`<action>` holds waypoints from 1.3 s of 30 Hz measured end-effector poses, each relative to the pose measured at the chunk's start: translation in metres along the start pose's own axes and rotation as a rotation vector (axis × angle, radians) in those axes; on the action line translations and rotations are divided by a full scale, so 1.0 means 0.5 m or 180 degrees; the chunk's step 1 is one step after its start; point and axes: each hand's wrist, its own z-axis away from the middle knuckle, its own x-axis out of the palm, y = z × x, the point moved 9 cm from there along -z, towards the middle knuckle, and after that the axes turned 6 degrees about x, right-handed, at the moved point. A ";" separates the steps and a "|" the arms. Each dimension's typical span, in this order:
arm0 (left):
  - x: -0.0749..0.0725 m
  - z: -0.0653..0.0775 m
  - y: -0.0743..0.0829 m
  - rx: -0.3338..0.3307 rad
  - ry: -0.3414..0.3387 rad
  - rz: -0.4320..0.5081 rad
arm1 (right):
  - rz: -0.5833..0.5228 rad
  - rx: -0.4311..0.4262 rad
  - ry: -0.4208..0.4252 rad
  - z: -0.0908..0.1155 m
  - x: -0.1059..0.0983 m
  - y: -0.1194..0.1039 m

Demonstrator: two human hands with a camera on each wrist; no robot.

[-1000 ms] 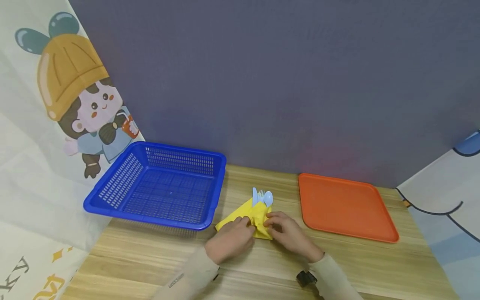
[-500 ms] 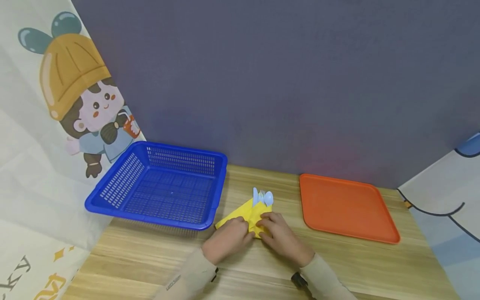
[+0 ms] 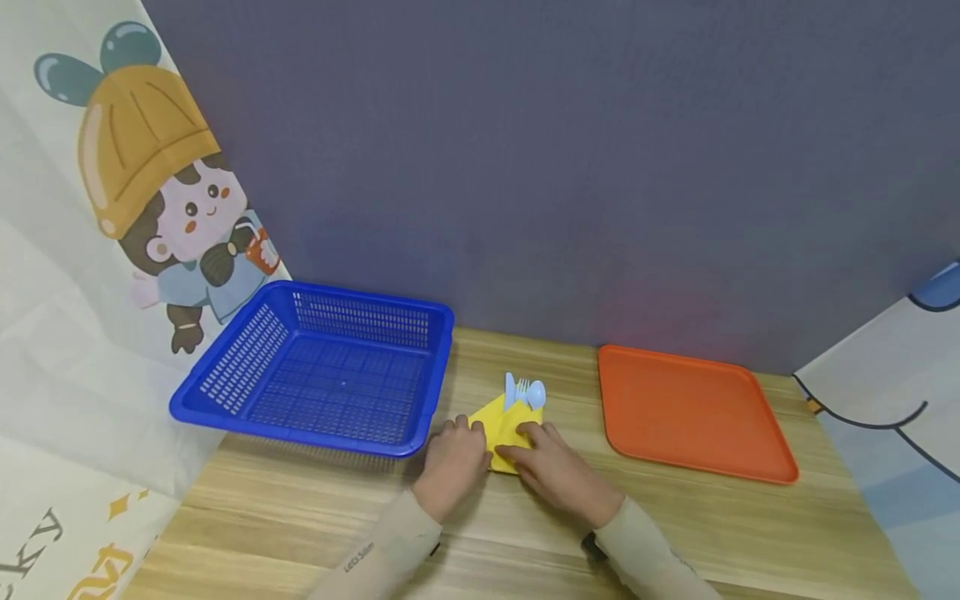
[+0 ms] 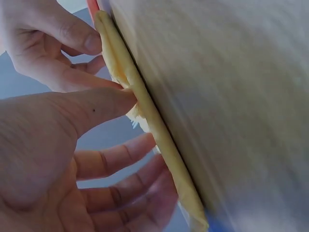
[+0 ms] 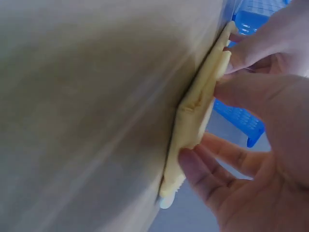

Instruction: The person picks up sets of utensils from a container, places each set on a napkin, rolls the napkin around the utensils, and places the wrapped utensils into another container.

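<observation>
A yellow napkin (image 3: 510,425) lies folded on the table, wrapped round the lower part of a pale blue plastic knife (image 3: 510,390), fork (image 3: 523,388) and spoon (image 3: 536,394). Their upper ends stick out at its far edge. My left hand (image 3: 455,458) holds the napkin's left flap, with thumb and fingers at the cloth in the left wrist view. From the other side, my right hand (image 3: 558,473) presses its thumb and fingertips on the wrapped part. In the right wrist view the spoon's tip (image 5: 167,200) peeks out below the napkin (image 5: 186,128). The handles are hidden inside.
A blue perforated plastic basket (image 3: 420,433) stands on the left of the wooden table (image 3: 525,550). To the right lies a flat orange tray (image 3: 690,417). A grey-blue panel (image 3: 525,167) rises behind, with a printed cloth (image 3: 75,400) at the left side.
The bunched cloth over the cutlery has been smoothed flat. My left hand has shifted left and up over the left flap, whose tip no longer shows. My right hand has moved slightly left.
</observation>
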 end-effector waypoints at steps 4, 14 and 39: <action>-0.002 0.001 -0.006 -0.0046 0.0055 -0.0064 | 0.0124 -0.0015 -0.0126 -0.007 -0.004 -0.006; -0.006 0.005 -0.004 0.0083 0.0249 -0.0314 | 0.0395 -0.0045 -0.0245 -0.024 -0.011 -0.021; 0.013 0.019 -0.045 -0.0487 -0.0005 0.0958 | 0.0439 0.0043 -0.0364 -0.023 0.004 -0.014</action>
